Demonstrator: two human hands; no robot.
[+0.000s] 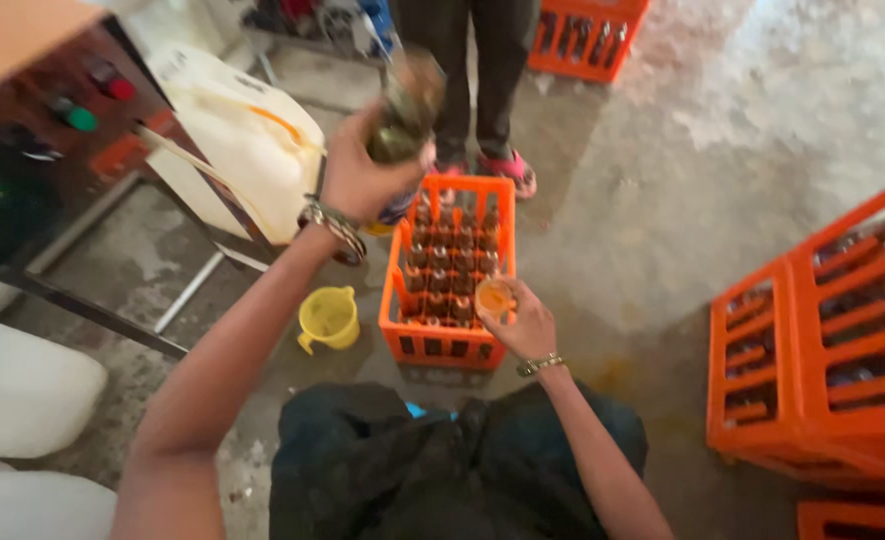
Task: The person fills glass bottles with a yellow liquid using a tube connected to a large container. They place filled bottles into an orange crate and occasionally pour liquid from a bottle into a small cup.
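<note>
My left hand (363, 175) is raised and grips a glass bottle (405, 105), blurred, held above the far left of an orange crate (401, 300). The crate stands on the floor in front of my knees and holds several capped bottles (450, 262) in rows. My right hand (528, 325) rests at the crate's near right corner and holds a small round orange-tinted cup (494, 297) over the bottles. Both wrists wear bracelets.
A yellow plastic jug (329, 318) sits left of the crate. A white sack (248, 140) leans against a machine with coloured buttons (73, 110). Another person's legs (473, 80) stand beyond the crate. Stacked orange crates (833, 350) fill the right; another (588, 40) stands far back.
</note>
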